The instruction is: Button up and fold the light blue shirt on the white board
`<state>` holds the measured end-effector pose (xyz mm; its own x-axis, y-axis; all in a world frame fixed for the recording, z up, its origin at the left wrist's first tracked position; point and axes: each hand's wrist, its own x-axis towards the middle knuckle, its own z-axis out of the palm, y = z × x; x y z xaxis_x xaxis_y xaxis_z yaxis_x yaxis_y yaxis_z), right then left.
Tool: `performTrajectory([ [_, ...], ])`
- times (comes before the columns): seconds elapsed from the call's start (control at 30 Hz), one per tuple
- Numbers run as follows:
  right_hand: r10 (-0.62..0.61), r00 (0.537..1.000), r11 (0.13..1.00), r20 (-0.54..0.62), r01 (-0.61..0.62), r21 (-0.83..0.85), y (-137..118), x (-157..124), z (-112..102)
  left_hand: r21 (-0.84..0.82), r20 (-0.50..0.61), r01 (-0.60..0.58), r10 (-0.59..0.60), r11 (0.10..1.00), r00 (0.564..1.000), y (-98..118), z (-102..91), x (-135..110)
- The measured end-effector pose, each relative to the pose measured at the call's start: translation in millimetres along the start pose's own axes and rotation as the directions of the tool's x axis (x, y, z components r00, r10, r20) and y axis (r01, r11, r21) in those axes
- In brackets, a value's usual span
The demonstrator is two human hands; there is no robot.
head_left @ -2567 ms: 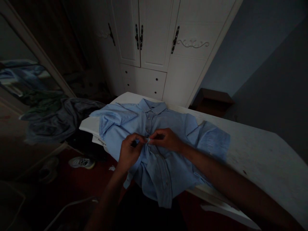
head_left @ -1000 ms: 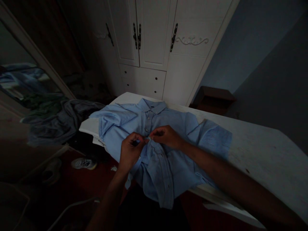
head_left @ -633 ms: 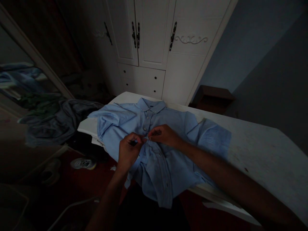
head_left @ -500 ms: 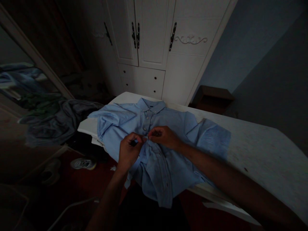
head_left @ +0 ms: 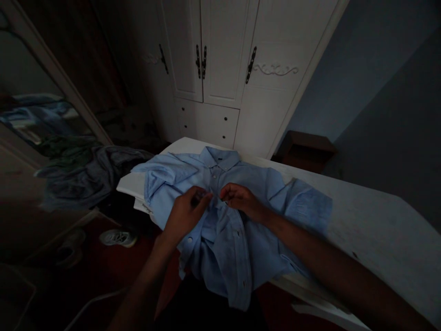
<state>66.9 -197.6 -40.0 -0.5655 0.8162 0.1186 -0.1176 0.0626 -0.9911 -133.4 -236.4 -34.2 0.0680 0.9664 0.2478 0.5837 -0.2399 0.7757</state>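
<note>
A blue shirt (head_left: 220, 239) lies ctr frame on a white table (head_left: 368, 220), hem (head_left: 238, 303) overhanging. Person's L hand (head_left: 186, 209): part-curled, grip unclear; R hand (head_left: 243, 203): nearly closed, seemingly pinching placket (head_left: 242, 257), whose wt. could drag it loose if pinch slackens.

From my end I see long white table (head_left: 372, 220), top smudged, far corners cut at slant. Directly on it, toward left end: light-blue woven-cloth button shirt (head_left: 229, 239), front up, wrinkled. Collar (head_left: 220, 157) near far edge. One sleeve (head_left: 168, 168) bunched, reaching slanted far left corner; other sleeve (head_left: 308, 204) spread toward table's middle. Lower front (head_left: 237, 289) drops over near edge. Right of shirt, close to near edge, I make out dark mark (head_left: 354, 254), too small to identify.
</note>
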Motion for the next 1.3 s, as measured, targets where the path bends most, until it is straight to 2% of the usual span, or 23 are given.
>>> performTrajectory([
  [0.1,-0.009,1.000,1.000,0.014,0.009,0.009,-1,-1,-1,0.283,0.059,-0.130,0.118,0.950,0.991,1,-2.5,15],
  [0.17,0.000,1.000,1.000,0.021,0.000,-0.008,-2,-1,-2,0.365,0.145,-0.228,0.186,0.903,0.972,-4,-2.7,23],
  [0.27,0.013,1.000,0.999,0.025,-0.012,-0.032,-4,-1,-2,0.382,0.207,-0.303,0.239,0.873,0.949,-15,-0.6,30],
  [0.4,0.062,0.997,0.995,0.039,-0.058,-0.083,-6,-1,-3,0.370,0.127,-0.313,0.286,0.875,0.950,-26,5.2,30],
  [0.5,0.151,0.988,0.973,0.028,-0.144,-0.183,-7,0,-2,0.324,0.162,-0.371,0.335,0.870,0.928,-29,9.0,28],
  [0.57,0.149,0.988,0.940,-0.040,-0.154,-0.306,-9,3,-1,0.303,0.173,-0.401,0.364,0.865,0.915,-29,10.4,28],
  [0.67,0.052,0.985,0.833,-0.165,-0.134,-0.536,-11,8,0,0.290,0.128,-0.407,0.386,0.866,0.913,-27,10.5,29],
  [0.73,0.011,0.980,0.755,-0.200,-0.139,-0.641,-13,12,1,0.276,0.104,-0.408,0.395,0.870,0.913,-26,9.8,31],
  [0.87,0.004,0.986,0.613,-0.164,-0.132,-0.779,-16,21,6,0.254,0.115,-0.448,0.433,0.857,0.894,-25,9.7,35],
  [1.0,-0.090,0.990,0.330,-0.105,-0.070,-0.942,-17,25,15,0.257,0.106,-0.444,0.432,0.858,0.896,-26,11.6,37],
  [1.07,-0.136,0.988,0.218,-0.074,-0.043,-0.975,-15,26,18,0.256,0.096,-0.438,0.429,0.862,0.898,-25,12.0,36],
  [1.13,-0.163,0.986,0.185,-0.041,-0.010,-0.983,-12,26,19,0.247,0.099,-0.439,0.428,0.864,0.898,-24,11.6,35],
  [1.3,-0.192,0.981,0.189,-0.002,0.035,-0.981,-5,24,11,0.240,0.140,-0.428,0.405,0.871,0.903,-19,10.0,35],
])
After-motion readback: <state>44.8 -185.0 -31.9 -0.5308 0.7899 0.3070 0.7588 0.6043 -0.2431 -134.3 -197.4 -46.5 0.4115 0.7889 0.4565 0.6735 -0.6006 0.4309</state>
